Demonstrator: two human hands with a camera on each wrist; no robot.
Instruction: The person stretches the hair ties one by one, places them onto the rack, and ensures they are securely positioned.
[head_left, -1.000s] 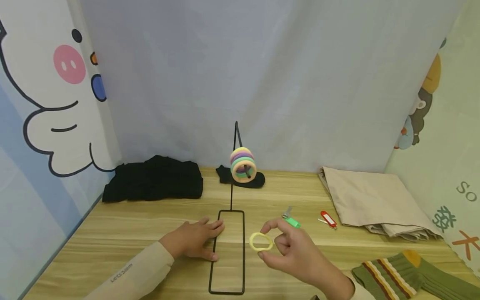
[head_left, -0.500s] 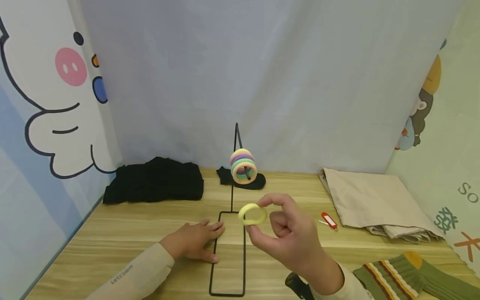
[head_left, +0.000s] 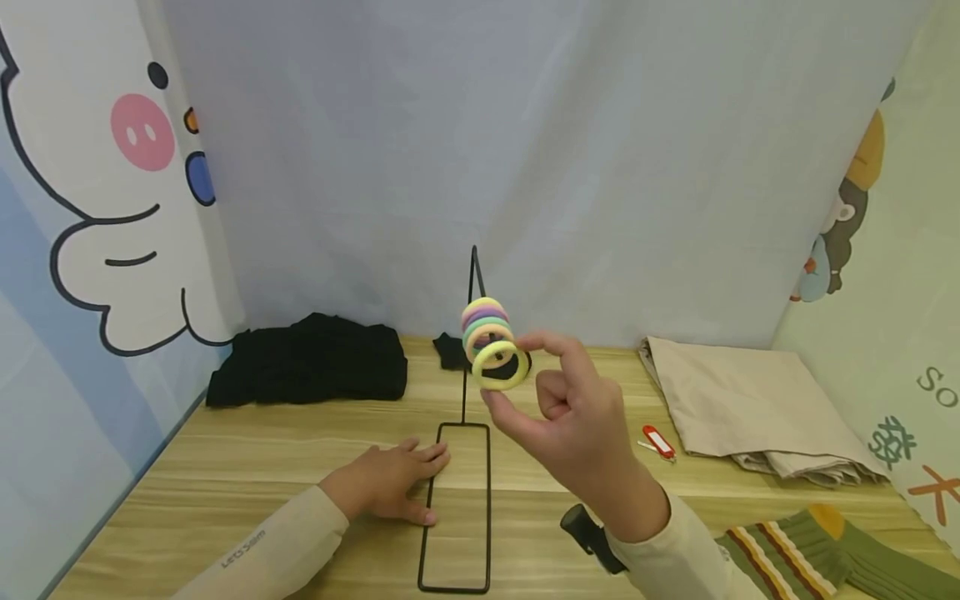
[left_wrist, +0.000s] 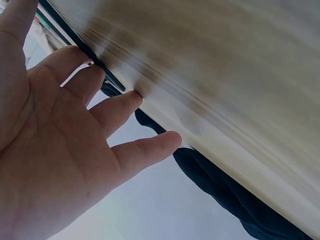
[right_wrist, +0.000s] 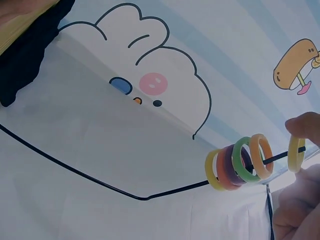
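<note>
My right hand [head_left: 573, 425] pinches a yellow ring [head_left: 501, 384] between thumb and index finger. In the right wrist view, the tip of the black rod [right_wrist: 281, 156] passes through this ring. Farther along the rod hang several coloured rings [right_wrist: 241, 157]: yellow, orange-pink, purple, green and orange, with a gap between the orange one and the pinched one. The rod belongs to a black wire stand [head_left: 489, 508] whose rectangular base lies on the wooden table. My left hand [head_left: 390, 483] lies with spread fingers at the left bar of that base, fingertips and thumb tip on the bar.
Folded black cloth [head_left: 307, 362] lies at the back left, and a black sock [head_left: 450, 352] behind the stand. To the right are a beige cloth [head_left: 735, 400], a red key tag [head_left: 658, 442] and green striped socks [head_left: 795, 542]. A grey curtain [head_left: 525, 167] closes the back.
My right hand has moved up and forward with the yellow ring, from over the table beside the base to the rod's tip. It now hides the green key tag. My left hand has stayed put.
</note>
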